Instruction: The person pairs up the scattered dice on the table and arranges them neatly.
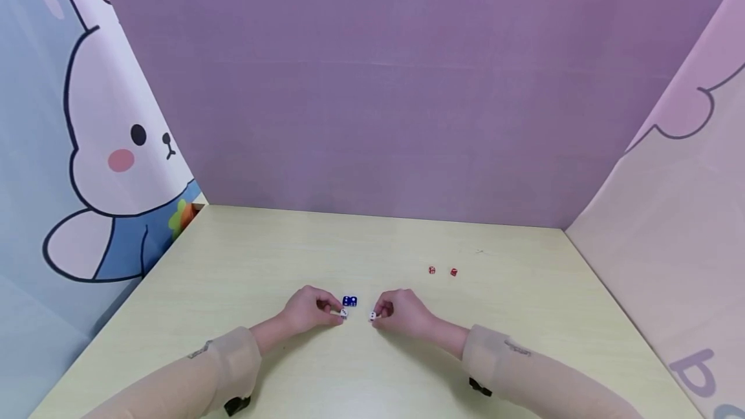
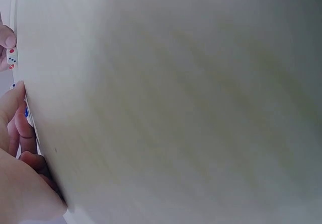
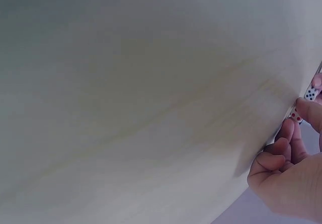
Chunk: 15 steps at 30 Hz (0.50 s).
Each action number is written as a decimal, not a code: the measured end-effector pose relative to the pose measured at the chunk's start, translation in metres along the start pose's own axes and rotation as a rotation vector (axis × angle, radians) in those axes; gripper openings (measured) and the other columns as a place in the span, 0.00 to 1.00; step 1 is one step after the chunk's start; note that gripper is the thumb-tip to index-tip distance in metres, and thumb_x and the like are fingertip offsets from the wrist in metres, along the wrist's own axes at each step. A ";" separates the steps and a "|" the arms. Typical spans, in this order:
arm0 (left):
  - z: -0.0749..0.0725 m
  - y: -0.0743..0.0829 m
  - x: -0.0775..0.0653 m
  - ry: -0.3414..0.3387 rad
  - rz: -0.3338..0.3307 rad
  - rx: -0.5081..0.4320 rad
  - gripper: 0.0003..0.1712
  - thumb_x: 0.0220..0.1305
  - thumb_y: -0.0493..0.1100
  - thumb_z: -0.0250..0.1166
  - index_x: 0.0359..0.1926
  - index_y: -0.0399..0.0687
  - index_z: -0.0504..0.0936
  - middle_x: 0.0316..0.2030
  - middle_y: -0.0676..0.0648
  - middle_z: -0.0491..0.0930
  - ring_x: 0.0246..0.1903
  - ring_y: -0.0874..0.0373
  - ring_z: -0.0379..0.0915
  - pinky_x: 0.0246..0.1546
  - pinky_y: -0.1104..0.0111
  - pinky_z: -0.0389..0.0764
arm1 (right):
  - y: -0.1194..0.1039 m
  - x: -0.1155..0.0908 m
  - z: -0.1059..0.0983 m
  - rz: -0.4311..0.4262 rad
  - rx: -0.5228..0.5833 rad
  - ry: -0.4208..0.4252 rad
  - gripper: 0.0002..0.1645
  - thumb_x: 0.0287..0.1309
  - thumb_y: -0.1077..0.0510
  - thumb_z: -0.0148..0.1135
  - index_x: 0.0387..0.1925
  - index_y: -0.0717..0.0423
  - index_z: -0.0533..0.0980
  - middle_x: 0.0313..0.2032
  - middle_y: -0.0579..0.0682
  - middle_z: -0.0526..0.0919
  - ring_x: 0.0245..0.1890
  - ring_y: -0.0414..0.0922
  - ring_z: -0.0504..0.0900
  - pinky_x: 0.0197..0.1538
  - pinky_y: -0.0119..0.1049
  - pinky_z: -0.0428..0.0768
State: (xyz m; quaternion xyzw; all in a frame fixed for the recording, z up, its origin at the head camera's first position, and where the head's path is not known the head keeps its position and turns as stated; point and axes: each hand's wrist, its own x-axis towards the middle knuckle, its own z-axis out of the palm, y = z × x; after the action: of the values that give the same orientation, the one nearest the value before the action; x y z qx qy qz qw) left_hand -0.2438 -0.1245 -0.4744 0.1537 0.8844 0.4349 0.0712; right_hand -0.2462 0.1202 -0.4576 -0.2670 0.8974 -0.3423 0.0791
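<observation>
Pale wood-grain bench (image 1: 262,244), plain purple backdrop (image 1: 361,83) behind, rabbit-print cloth (image 1: 116,83) on the left, pale pink-and-white printed cloth (image 1: 669,225) on the right. Left hand (image 1: 311,308) pinches one white die (image 1: 344,313) just beside two blue dice (image 1: 350,301); right hand (image 1: 407,312) pinches another white die (image 1: 373,316), gap between the hands. Two red dice (image 1: 432,270) lie farther back, rightward, near each other.

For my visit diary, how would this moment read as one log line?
left hand: pinches white die; right hand: pinches second white die; blue dice: side by side; red dice: apart
</observation>
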 end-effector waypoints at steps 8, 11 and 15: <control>-0.001 -0.002 -0.001 0.000 0.010 -0.004 0.10 0.45 0.44 0.76 0.31 0.52 0.87 0.19 0.55 0.76 0.23 0.61 0.68 0.28 0.72 0.68 | -0.012 0.007 0.010 -0.016 -0.007 -0.010 0.07 0.47 0.59 0.72 0.28 0.53 0.79 0.20 0.39 0.75 0.21 0.32 0.70 0.30 0.26 0.72; -0.001 -0.002 -0.001 -0.002 0.019 -0.002 0.10 0.45 0.44 0.76 0.31 0.52 0.87 0.19 0.55 0.76 0.23 0.62 0.68 0.28 0.72 0.68 | -0.016 0.010 0.013 -0.018 -0.012 -0.008 0.08 0.46 0.59 0.72 0.28 0.54 0.79 0.20 0.39 0.75 0.21 0.32 0.70 0.31 0.26 0.72; -0.001 -0.001 -0.002 -0.006 0.019 -0.003 0.10 0.45 0.43 0.76 0.31 0.51 0.87 0.19 0.55 0.75 0.23 0.62 0.68 0.28 0.72 0.68 | -0.021 0.013 0.017 -0.031 -0.020 -0.004 0.08 0.46 0.60 0.72 0.28 0.55 0.79 0.20 0.40 0.76 0.21 0.32 0.70 0.32 0.26 0.72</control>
State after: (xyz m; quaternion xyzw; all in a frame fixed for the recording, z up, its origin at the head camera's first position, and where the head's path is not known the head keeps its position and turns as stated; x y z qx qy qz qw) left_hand -0.2428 -0.1266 -0.4748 0.1632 0.8820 0.4364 0.0699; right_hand -0.2424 0.0906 -0.4564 -0.2822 0.8964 -0.3341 0.0730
